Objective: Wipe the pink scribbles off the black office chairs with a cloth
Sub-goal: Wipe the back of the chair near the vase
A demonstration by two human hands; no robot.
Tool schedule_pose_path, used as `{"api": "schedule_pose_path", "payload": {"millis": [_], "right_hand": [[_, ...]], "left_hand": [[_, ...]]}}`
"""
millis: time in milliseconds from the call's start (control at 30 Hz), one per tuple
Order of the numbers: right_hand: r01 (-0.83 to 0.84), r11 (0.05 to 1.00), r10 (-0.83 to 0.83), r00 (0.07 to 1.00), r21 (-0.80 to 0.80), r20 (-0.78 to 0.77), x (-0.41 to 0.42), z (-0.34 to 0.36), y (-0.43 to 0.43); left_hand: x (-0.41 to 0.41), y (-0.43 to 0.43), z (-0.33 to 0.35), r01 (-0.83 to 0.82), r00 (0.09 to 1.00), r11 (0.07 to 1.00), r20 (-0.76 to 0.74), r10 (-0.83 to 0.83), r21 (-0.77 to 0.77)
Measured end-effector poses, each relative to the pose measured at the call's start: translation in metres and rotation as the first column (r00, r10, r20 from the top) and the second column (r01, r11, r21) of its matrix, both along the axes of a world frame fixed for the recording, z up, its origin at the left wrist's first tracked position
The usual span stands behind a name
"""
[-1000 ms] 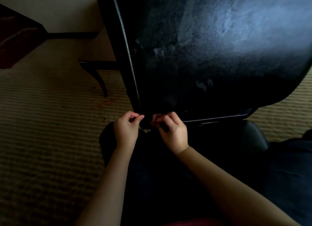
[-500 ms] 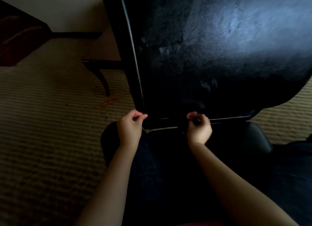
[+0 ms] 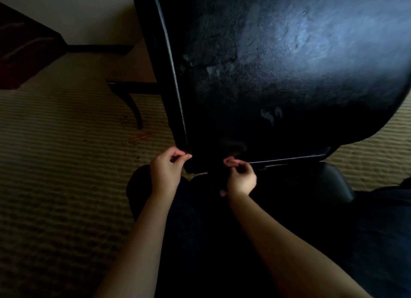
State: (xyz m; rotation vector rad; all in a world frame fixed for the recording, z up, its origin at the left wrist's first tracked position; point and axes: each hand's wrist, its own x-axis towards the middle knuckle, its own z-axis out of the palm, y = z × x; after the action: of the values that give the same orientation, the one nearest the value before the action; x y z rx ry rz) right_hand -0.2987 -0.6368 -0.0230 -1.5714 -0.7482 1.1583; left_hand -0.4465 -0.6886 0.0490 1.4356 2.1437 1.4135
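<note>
Dimly, hands [image 3: 165,170] [image 3: 241,179] curl at the chair [image 3: 289,79] edge.

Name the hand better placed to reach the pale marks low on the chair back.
Right hand, probably: it sits just below the pale marks on the chair back; the left hand is off at the corner.

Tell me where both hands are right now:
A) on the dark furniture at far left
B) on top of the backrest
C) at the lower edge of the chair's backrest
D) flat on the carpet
C: the left hand and the right hand are both at the bottom edge of the black chair back with fingers curled, clear of the carpet.
</note>
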Motion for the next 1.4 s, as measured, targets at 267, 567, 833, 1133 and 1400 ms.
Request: {"api": "schedule_pose_path", "payload": {"millis": [267, 567, 833, 1133, 1400], "right_hand": [[-0.208, 0.978, 0.208, 0.978, 0.009, -0.009, -0.055, 0.024, -0.028], [0.127, 0.99, -0.136, 0.972, -0.061, -0.19, 0.046, 0.018, 0.02], [0.19, 0.981, -0.192, 0.978, 0.032, 0.081, 0.069, 0.013, 0.033], [0.021, 0.996, -0.029, 0.996, 0.089, 0.088, 0.134, 0.017, 0.044], [0.482, 0.874, -0.485, 0.866, 0.059, 0.121, 0.277, 0.013, 0.097]], "left_hand": [[0.003, -0.003, -0.007, -0.04, 0.997, 0.999, 0.062, 0.041, -0.013], [0.027, -0.01, -0.021, -0.13, 0.982, 0.99, -0.147, 0.119, -0.063], [0.062, -0.007, -0.034, 0.061, 0.904, 0.987, -0.411, -0.117, -0.147], [0.099, 0.012, -0.044, 0.302, 0.753, 0.93, -0.546, -0.367, -0.209], [0.141, 0.031, -0.061, 0.42, 0.69, 0.845, -0.489, -0.534, -0.33]]}}
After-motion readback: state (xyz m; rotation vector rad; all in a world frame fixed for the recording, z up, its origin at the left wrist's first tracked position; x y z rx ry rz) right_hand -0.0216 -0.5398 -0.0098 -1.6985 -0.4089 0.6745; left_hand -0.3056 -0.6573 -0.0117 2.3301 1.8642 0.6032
